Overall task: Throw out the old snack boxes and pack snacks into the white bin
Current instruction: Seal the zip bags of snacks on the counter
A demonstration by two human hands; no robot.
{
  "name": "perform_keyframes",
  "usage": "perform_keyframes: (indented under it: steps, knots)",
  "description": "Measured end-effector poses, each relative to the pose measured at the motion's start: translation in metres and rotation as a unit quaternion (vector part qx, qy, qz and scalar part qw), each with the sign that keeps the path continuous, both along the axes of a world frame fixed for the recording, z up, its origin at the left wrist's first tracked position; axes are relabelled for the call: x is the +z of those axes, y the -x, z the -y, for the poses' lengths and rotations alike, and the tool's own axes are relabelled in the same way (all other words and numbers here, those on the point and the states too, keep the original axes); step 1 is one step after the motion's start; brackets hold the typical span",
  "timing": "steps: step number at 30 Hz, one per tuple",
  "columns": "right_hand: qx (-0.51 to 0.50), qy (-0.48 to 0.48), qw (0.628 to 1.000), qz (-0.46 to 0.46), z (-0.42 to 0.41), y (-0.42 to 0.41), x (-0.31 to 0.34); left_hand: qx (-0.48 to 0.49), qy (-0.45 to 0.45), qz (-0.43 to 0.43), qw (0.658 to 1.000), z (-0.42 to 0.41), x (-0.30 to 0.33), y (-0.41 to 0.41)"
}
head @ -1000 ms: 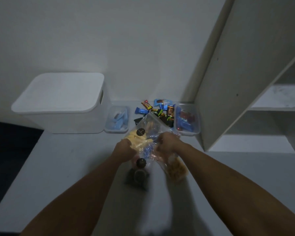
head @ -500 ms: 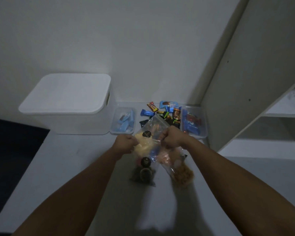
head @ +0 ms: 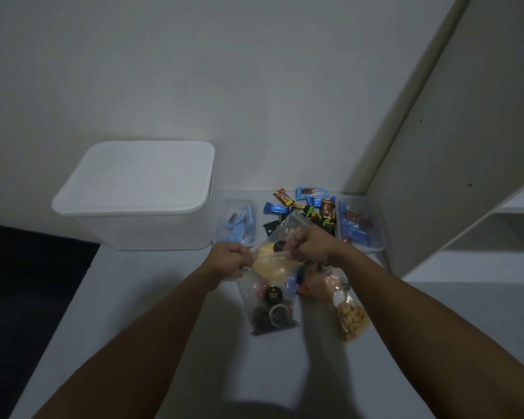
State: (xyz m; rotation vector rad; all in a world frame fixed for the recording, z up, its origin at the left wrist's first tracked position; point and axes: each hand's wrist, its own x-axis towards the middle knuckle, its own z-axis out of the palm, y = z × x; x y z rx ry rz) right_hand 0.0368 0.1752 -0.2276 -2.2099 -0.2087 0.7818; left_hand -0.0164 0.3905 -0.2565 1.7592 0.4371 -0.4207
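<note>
A pale grey tabletop (head: 152, 297) fills the lower frame, backed by a plain off-white wall (head: 224, 80) across the top, with a white shelving unit (head: 466, 152) slanting down the right side and a dark floor area (head: 28, 282) at the left edge.

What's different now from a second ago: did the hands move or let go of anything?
Neither let go. The left hand and right hand still grip the clear snack bag at its top, and they have drawn apart, spreading its mouth; the bag hangs longer toward the table. The lidded white bin, the loose candy pile and both clear trays kept their places.
</note>
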Motion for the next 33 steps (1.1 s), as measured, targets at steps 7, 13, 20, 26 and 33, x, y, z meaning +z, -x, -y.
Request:
perform_keyframes:
  steps: [7,13,20,26,33]
  knots:
    - [0.023,-0.024,0.999,-0.038,-0.010,0.007,0.017,-0.062,0.026,-0.097,0.993,-0.008,0.015,0.000]
    - [0.040,-0.071,0.996,-0.028,-0.022,0.018,0.029,-0.181,-0.023,-0.063,0.981,-0.010,0.037,0.003]
    - [-0.149,-0.130,0.980,0.002,-0.037,0.041,0.015,-0.059,0.011,-0.014,0.998,-0.005,0.051,0.023]
    - [-0.134,-0.104,0.985,-0.013,-0.052,0.056,0.020,-0.005,0.017,-0.007,1.000,-0.004,0.050,0.037]
    - [-0.024,0.100,0.948,0.302,-0.065,0.054,0.024,0.119,-0.112,0.118,0.980,-0.013,0.045,0.047]
